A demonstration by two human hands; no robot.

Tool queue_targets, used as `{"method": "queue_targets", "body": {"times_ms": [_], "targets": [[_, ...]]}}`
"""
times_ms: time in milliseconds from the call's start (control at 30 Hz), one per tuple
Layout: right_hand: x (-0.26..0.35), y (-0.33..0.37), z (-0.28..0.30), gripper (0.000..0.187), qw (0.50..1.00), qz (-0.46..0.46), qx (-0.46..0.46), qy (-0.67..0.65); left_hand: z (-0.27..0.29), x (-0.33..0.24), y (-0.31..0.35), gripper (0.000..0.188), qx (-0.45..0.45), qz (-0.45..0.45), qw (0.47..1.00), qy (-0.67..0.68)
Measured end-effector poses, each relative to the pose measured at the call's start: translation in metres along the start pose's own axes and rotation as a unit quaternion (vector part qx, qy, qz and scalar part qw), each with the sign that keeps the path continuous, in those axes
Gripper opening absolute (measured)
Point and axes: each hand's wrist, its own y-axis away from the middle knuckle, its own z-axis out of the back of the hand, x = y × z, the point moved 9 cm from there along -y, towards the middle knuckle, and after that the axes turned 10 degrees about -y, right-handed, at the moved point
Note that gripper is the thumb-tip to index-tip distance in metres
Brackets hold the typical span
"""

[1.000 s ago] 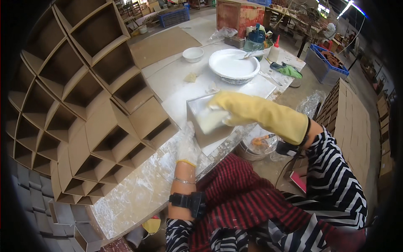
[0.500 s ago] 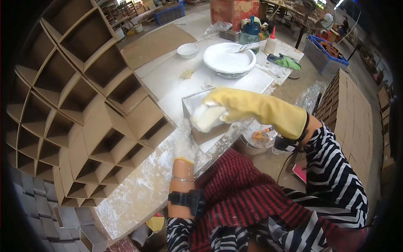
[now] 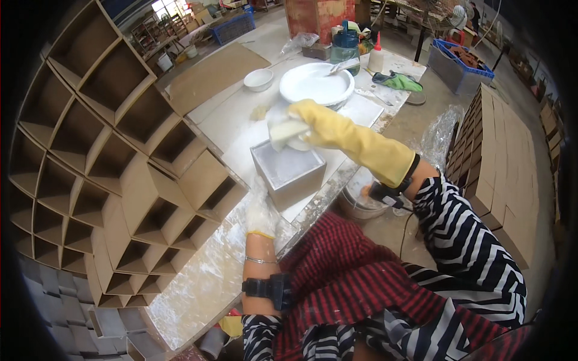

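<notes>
A white sponge (image 3: 284, 133) is gripped in the right hand (image 3: 313, 123) above a grey box (image 3: 289, 171) near the table's (image 3: 235, 120) front edge; the left hand (image 3: 262, 210) is pressed flat, fingers open, beside it.

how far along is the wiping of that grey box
Done: the grey box already looks smeared white on its top face. In hand: the right hand, in a yellow glove, holds a white sponge at the box's far edge, while the left hand steadies its near corner. Left: its front side still looks plain grey.
</notes>
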Motion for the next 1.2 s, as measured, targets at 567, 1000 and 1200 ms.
{"method": "queue_targets", "body": {"times_ms": [567, 1000, 1200], "targets": [[0.031, 0.057, 0.044, 0.051, 0.985, -0.087, -0.147, 0.026, -0.011, -0.003, 0.005, 0.044, -0.003, 0.006, 1.0, -0.017], [0.011, 0.028, -0.002, 0.048, 0.903, -0.088, 0.255, 0.333, -0.031, -0.005, 0.006, 0.04, 0.005, -0.004, 1.0, -0.019], [-0.003, -0.002, -0.004, 0.045, 0.914, -0.204, 0.255, 0.241, -0.004, -0.004, 0.005, 0.041, -0.009, -0.009, 1.0, -0.007]]}}
